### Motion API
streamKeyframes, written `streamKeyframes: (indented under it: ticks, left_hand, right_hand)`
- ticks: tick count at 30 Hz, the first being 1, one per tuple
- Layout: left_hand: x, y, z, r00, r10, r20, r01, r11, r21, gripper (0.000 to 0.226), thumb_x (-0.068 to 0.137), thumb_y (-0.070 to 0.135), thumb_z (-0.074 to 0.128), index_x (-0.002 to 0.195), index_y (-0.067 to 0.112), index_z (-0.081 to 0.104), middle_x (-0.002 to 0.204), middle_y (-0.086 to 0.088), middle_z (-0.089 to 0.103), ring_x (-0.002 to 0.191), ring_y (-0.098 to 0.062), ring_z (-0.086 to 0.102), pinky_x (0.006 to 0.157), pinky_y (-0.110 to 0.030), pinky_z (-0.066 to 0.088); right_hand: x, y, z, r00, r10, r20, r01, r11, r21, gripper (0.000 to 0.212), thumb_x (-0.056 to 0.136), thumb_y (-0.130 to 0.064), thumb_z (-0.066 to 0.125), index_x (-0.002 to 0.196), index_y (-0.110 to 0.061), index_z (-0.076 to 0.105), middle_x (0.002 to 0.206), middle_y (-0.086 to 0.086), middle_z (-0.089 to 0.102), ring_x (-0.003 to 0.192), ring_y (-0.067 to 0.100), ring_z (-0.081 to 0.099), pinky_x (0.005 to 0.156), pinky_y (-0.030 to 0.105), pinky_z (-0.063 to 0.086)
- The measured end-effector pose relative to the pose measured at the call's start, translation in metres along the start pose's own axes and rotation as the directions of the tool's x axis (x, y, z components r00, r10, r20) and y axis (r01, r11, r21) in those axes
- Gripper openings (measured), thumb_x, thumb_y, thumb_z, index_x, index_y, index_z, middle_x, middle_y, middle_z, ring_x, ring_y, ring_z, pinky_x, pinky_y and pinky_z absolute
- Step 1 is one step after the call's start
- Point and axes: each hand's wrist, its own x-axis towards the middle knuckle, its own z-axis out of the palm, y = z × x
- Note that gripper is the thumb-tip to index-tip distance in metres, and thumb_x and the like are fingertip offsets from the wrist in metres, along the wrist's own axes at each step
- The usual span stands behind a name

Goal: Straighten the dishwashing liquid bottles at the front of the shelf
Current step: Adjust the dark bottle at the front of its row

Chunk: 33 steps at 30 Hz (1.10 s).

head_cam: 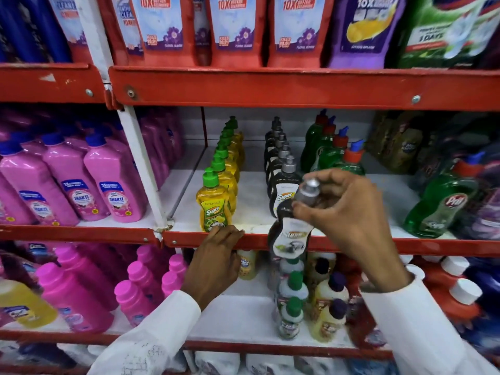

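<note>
Nearest, at 6 o'clock: lower shelf [243, 315] crowded with small green-capped and dark-capped bottles. Left hand [213, 262], fingers together, fingertips resting on red shelf edge [433, 246] just below front yellow bottle [215, 205], green-capped, full of yellow liquid, upright. Right hand [349, 215], at 3 o'clock from it, fingers clamped on silver-capped neck of dark bottle [290, 234], held tilted, hanging past the edge. Behind: row of dark bottles [281, 169]; at 1 o'clock, green bottles [328, 151], red-capped.
</note>
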Motion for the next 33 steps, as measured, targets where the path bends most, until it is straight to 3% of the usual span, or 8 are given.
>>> streamKeyframes:
  ticks: [4,12,18,23,24,26,29,33]
  left_hand:
    - [-0.001,0.005,0.0,1.0,-0.018,0.004,0.018,1.0,0.012,0.053,0.078,0.011,0.064,0.13,0.017,0.054,0.135,-0.005,0.057,0.124,-0.025,0.048,0.103,-0.042,0.048]
    - [-0.005,0.004,0.002,1.0,-0.02,0.006,0.02,1.0,-0.014,0.059,0.076,0.014,0.065,0.133,0.022,0.05,0.137,0.001,0.052,0.128,-0.02,0.043,0.1,-0.037,0.049]
    - [-0.01,0.003,0.006,0.999,-0.008,0.032,0.006,0.999,0.041,0.064,0.074,0.019,0.066,0.135,0.021,0.044,0.134,0.0,0.048,0.124,-0.02,0.042,0.102,-0.038,0.048]
    - [-0.011,0.026,0.016,0.998,0.061,0.02,-0.063,0.985,0.159,0.064,0.077,0.03,0.061,0.137,0.022,0.039,0.13,-0.007,0.047,0.122,-0.028,0.043,0.106,-0.048,0.04]
    - [-0.01,0.033,0.02,0.995,0.095,0.016,-0.097,0.983,0.157,0.063,0.079,0.03,0.059,0.138,0.022,0.039,0.132,-0.008,0.047,0.124,-0.028,0.043,0.108,-0.05,0.038]
    - [-0.006,0.049,0.029,0.983,0.184,0.015,-0.184,0.974,0.135,0.061,0.081,0.029,0.057,0.139,0.022,0.038,0.139,-0.009,0.045,0.129,-0.029,0.042,0.111,-0.051,0.035]
    - [0.006,0.073,0.043,0.952,0.305,0.031,-0.306,0.948,0.089,0.062,0.084,0.027,0.055,0.142,0.019,0.035,0.148,-0.009,0.041,0.138,-0.027,0.036,0.116,-0.049,0.03]
    - [0.022,0.095,0.065,0.923,0.374,0.09,-0.381,0.921,0.081,0.069,0.084,0.028,0.055,0.146,0.018,0.028,0.153,-0.008,0.036,0.143,-0.025,0.03,0.12,-0.043,0.021]
  right_hand:
    - [0.035,-0.008,-0.003,0.998,-0.01,-0.064,0.006,0.998,-0.06,0.04,0.06,-0.017,0.091,0.096,-0.023,0.074,0.076,-0.015,0.075,0.064,-0.002,0.071,0.063,0.018,0.059]
    - [0.072,0.017,0.032,0.997,0.068,0.036,-0.06,0.982,-0.182,0.041,0.062,-0.017,0.093,0.098,-0.015,0.074,0.083,-0.003,0.075,0.073,0.006,0.071,0.072,0.027,0.061]
    - [0.078,0.026,0.043,0.996,0.04,0.075,-0.025,0.98,-0.198,0.042,0.066,-0.016,0.09,0.105,-0.013,0.073,0.086,-0.002,0.072,0.065,-0.003,0.061,0.059,0.01,0.047]
    - [0.066,0.036,0.04,0.998,-0.014,0.057,0.021,0.991,-0.131,0.05,0.07,-0.016,0.088,0.117,-0.017,0.068,0.102,-0.006,0.075,0.065,-0.008,0.061,0.063,0.002,0.049]
    - [0.059,0.042,0.036,0.999,-0.034,0.024,0.037,0.992,-0.124,0.051,0.072,-0.019,0.088,0.118,-0.018,0.067,0.105,-0.009,0.072,0.07,-0.007,0.062,0.065,0.003,0.049]
    - [0.04,0.06,0.026,0.99,-0.097,-0.103,0.082,0.986,-0.146,0.048,0.075,-0.025,0.085,0.118,-0.022,0.067,0.11,-0.009,0.071,0.085,-0.001,0.061,0.075,0.015,0.054]
    - [0.013,0.098,0.011,0.933,-0.115,-0.341,0.066,0.986,-0.153,0.038,0.078,-0.024,0.08,0.113,-0.025,0.066,0.105,-0.003,0.069,0.09,0.017,0.063,0.079,0.032,0.055]
    - [0.006,0.146,-0.012,0.821,-0.033,-0.57,-0.045,0.991,-0.122,0.054,0.078,-0.022,0.079,0.125,-0.017,0.053,0.121,0.004,0.057,0.11,0.024,0.051,0.092,0.047,0.05]
